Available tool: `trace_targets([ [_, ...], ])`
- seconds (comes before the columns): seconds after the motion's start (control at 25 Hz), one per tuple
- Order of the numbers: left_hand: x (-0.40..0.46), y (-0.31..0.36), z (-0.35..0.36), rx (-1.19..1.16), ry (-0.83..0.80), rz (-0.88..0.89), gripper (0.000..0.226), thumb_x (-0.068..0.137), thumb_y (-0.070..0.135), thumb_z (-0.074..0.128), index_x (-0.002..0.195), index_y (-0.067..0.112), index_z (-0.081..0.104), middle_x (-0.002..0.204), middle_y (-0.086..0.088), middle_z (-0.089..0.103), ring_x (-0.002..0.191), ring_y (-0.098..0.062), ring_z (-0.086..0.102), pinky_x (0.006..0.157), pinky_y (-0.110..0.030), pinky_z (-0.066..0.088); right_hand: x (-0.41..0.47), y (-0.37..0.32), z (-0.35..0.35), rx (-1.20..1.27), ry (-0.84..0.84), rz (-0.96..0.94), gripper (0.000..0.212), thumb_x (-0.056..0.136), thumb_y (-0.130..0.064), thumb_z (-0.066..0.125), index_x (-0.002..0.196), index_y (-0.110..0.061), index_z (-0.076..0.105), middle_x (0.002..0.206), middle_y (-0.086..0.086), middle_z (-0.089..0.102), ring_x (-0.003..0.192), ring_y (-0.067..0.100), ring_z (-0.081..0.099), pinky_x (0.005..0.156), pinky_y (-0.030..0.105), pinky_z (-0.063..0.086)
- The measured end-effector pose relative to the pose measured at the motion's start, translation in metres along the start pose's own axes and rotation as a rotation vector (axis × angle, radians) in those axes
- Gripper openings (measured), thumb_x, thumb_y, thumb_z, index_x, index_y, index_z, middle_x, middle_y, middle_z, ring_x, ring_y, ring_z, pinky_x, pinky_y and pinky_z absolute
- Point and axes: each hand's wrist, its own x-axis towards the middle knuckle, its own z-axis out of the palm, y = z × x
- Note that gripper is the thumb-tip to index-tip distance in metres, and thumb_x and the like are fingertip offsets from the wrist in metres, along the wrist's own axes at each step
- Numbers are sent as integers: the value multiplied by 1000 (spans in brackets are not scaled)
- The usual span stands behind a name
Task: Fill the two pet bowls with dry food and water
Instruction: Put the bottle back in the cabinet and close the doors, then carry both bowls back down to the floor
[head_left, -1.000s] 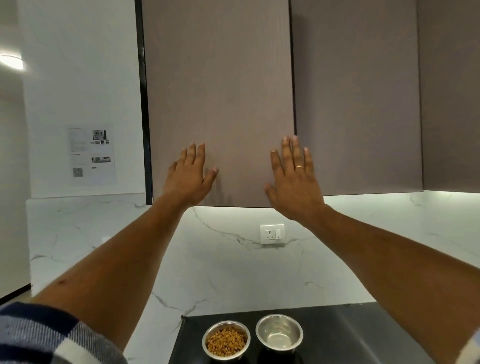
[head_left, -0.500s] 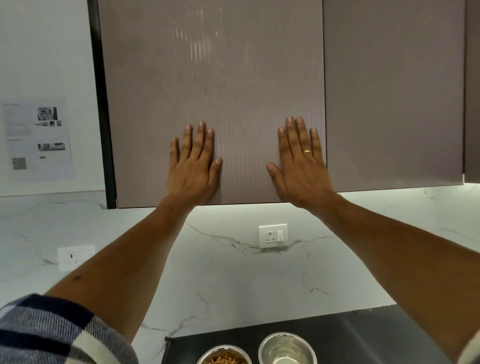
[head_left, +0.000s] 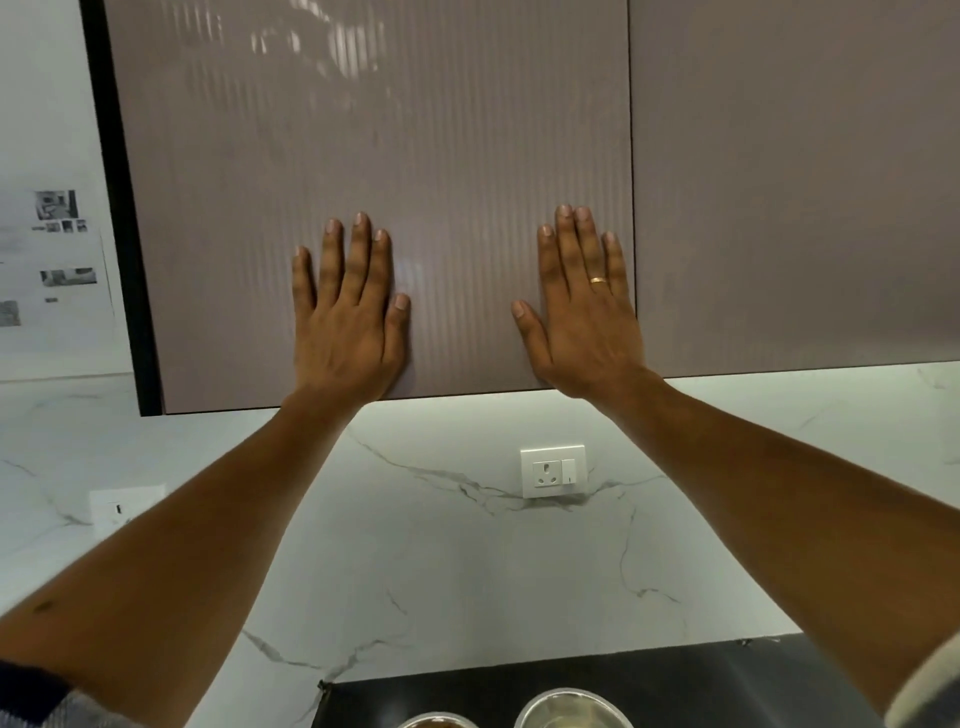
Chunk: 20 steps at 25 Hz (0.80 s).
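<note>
Both palms rest flat on the shut ribbed taupe cabinet door (head_left: 441, 156) above the counter. My left hand (head_left: 348, 317) lies near the door's lower middle, fingers spread and empty. My right hand (head_left: 584, 312), with a gold ring, presses by the door's right edge, also empty. At the bottom edge of the view, two steel bowls stand on a black mat (head_left: 675, 686): only the rim of the left bowl (head_left: 435, 721) shows, and the right bowl (head_left: 571, 709) is partly cut off. Their contents are hidden.
A second cabinet door (head_left: 789, 182) adjoins on the right. The white marble backsplash (head_left: 441, 545) carries a socket (head_left: 553, 471) in the middle and another socket (head_left: 124, 504) at the left. Printed sheets (head_left: 52, 260) hang on the left wall.
The view has tilted up and closer, so the bowls have slid almost out of the bottom edge. Both hands have settled flat against the cabinet door.
</note>
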Motion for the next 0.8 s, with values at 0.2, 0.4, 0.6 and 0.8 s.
trace_targets([
  [0.2, 0, 3, -3, 9, 6, -13, 69, 103, 44, 12, 162, 9, 9, 171, -13, 7, 158, -33, 4, 125, -54, 1, -1, 2, 0, 20, 4, -13, 76, 100, -51, 23, 157, -2, 8, 164, 20, 4, 152, 33, 2, 123, 51, 6],
  [0.4, -12, 14, 1, -18, 36, -63, 66, 104, 40, 14, 161, 6, 10, 170, -17, 9, 157, -36, 6, 125, -53, 1, -4, -1, -1, 44, 5, 4, 73, 101, -49, 21, 157, -3, 9, 164, 20, 5, 152, 33, 3, 123, 50, 6],
  [0.6, -76, 36, 18, -74, 28, -60, 62, 106, 33, 23, 160, 3, 16, 167, -23, 16, 155, -41, 13, 124, -56, 4, -88, -21, 16, 102, -49, 24, 70, 102, -42, 30, 156, 1, 14, 163, 24, 10, 151, 37, 7, 122, 53, 9],
  [0.8, -220, 48, 55, -169, -179, -88, 63, 106, 34, 26, 159, 1, 18, 166, -24, 18, 154, -42, 15, 124, -59, 5, -213, -42, 55, 286, -282, 51, 72, 100, -37, 39, 153, 7, 18, 161, 29, 10, 150, 42, 8, 121, 56, 10],
])
